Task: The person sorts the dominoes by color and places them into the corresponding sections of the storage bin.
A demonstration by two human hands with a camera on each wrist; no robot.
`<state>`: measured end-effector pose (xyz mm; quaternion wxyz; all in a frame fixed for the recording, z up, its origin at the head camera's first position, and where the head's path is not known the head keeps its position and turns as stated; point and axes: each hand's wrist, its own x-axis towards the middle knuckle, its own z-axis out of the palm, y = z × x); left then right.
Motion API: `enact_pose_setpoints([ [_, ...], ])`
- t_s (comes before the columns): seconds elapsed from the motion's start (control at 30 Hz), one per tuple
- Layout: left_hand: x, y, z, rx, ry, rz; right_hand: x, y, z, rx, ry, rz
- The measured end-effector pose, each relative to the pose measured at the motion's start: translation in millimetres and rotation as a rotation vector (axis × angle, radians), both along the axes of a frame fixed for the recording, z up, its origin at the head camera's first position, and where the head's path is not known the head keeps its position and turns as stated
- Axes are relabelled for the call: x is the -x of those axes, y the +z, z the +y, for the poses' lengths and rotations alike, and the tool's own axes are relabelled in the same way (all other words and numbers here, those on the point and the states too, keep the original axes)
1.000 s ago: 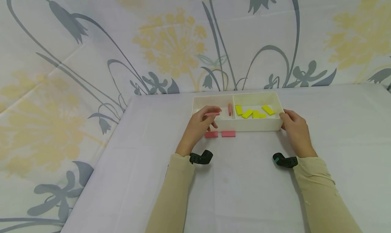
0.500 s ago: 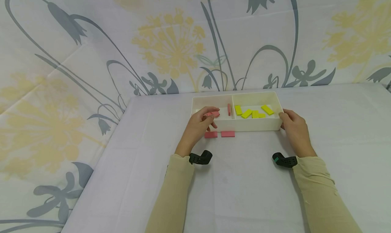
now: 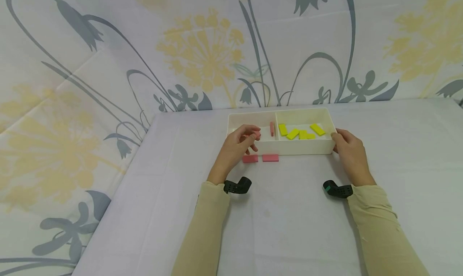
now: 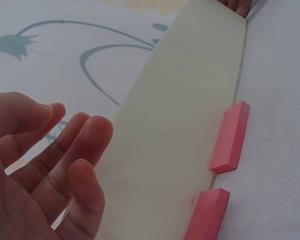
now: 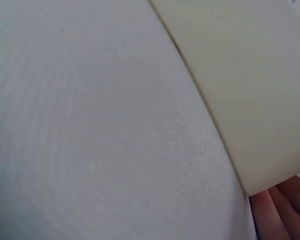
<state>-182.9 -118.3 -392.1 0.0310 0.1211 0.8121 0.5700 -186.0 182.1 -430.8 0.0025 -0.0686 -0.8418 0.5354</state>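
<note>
A white box [image 3: 304, 148] with two compartments stands on the table. My left hand [image 3: 235, 149] is over its left compartment, thumb and index finger around a small pink block [image 3: 258, 135] that they partly cover. In the left wrist view that block is hidden; the curved fingers [image 4: 97, 135] and thumb show beside the box wall. Another pink block [image 3: 272, 129] stands in the same compartment by the divider. Several yellow blocks [image 3: 317, 130] lie in the right compartment. My right hand [image 3: 349, 153] grips the box's right front corner, its thumb at the rim.
Two pink blocks, one on the left [image 3: 250, 159] and one on the right [image 3: 270, 158], are on the white tablecloth [image 3: 289, 227] along the box's front wall. A flower-patterned cloth [image 3: 202, 46] rises behind the table and on its left side.
Between my left thumb and index finger the pink block has turned, from lengthwise across the view to nearly end-on. Both hands and the box have kept their places.
</note>
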Motion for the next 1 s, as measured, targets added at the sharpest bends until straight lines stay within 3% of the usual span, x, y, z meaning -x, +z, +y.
enact_pose_setpoints([
  [0.17, 0.0, -1.1, 0, 0.001, -0.005, -0.004, -0.5, -0.1, 0, 0.0, 0.003, -0.002],
  [0.4, -15.0, 22.4, 3, -0.016, -0.036, -0.044, -0.7, 0.6, -1, -0.002, -0.003, -0.012],
  [0.53, -6.0, 11.5, 0, 0.028, -0.077, -0.056, -0.3, 1.9, 0, -0.004, -0.001, -0.01],
  [0.6, -2.1, 5.6, -1, 0.063, -0.088, -0.058, 0.0, 1.8, 0, -0.001, 0.001, -0.01],
  [0.8, -4.0, 6.3, -2, 0.19, -0.117, -0.069, 0.1, -0.1, 0, 0.0, -0.001, -0.013],
  [1.0, -5.3, 9.9, -3, 0.476, -0.11, -0.069, 0.1, 0.4, 0, -0.003, 0.0, -0.007],
])
